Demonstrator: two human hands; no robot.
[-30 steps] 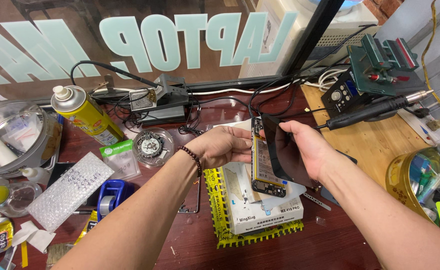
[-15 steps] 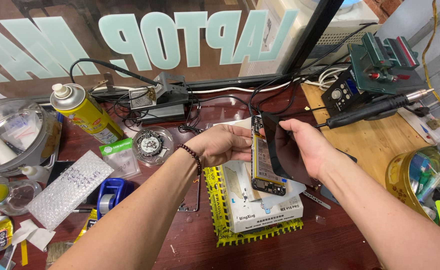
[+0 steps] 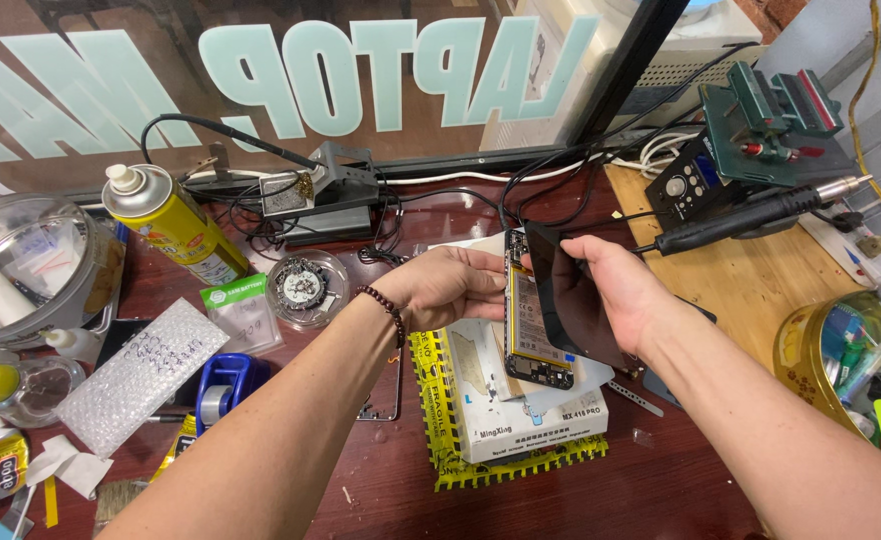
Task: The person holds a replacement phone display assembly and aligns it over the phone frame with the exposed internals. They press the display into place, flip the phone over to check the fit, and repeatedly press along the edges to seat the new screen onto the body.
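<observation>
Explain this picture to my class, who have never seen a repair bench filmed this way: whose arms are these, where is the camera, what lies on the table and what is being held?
There is no machine here. The camera sits on a person's head and looks down, so the two bare arms reaching in are that person's own. The left hand, with a bead bracelet on the wrist, and the right hand together hold an opened phone on edge, its insides showing, with a dark screen panel against the right palm. Below them a white box rests on a yellow mat on the reddish table. To the left stand a yellow spray can, a sheet of bubble wrap and a blue tape dispenser. A soldering iron stand sits near the window, and a black hot-air handle lies on a wooden board at right.
</observation>
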